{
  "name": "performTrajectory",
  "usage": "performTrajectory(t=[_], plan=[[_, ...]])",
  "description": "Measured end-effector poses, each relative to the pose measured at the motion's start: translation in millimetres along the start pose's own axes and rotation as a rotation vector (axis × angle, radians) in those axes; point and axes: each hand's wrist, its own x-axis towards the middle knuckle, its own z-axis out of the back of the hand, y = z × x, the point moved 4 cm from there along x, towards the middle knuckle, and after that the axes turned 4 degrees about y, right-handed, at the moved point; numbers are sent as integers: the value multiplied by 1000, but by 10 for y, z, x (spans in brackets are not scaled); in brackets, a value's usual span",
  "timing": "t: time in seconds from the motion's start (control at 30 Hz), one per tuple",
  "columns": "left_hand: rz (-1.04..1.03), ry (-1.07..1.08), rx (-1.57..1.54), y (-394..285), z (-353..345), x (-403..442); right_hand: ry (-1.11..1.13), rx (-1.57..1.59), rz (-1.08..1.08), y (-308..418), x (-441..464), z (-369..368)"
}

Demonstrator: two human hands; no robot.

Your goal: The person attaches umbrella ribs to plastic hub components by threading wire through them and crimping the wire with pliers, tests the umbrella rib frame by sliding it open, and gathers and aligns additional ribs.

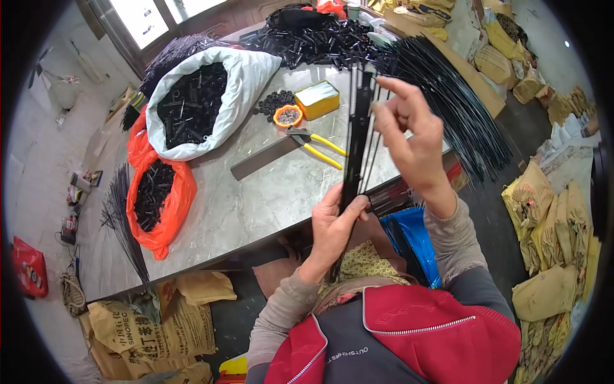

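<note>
My left hand (338,219) is closed around the lower part of a bundle of thin black strips (357,144), held upright at the table's front edge. Several strips fan apart on the bundle's right side. Beside its upper part is my right hand (412,131), with index finger and thumb apart and the other fingers curled; I see nothing held in it. Left of the bundle lie nippers with yellow handles (323,152), their head resting at the end of a flat dark bar (263,160). An orange cup (288,116) of small metal pieces stands by a yellow box (320,102).
A white sack (246,70) and a red bag (182,192) hold black tubular pieces. More black pieces (320,41) are heaped at the back of the table (249,211). Long black strips (454,102) overhang the right edge. Paper sacks (163,329) lie on the floor.
</note>
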Motion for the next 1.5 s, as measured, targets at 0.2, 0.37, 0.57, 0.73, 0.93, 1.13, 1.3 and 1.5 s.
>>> performTrajectory(t=[0.2,0.37,0.57,0.73,0.93,1.13,1.3,1.5], plan=[[-15,-3,-20,51,-443,113,205,-228,7,198,406,267],[-2,25,70,272,-458,51,488,-58,-270,107,520,366],[46,158,-97,416,-408,-17,597,377,-481,-235,495,366],[148,243,-394,417,-357,101,597,235,-348,-238,533,335],[263,172,-495,431,-147,174,700,484,-333,-168,413,261],[160,8,-258,601,323,204,703,385,-212,-178,392,267],[169,-80,-144,564,463,198,678,256,-257,-314,401,289],[188,73,-318,421,355,145,644,223,-443,-377,368,366]])
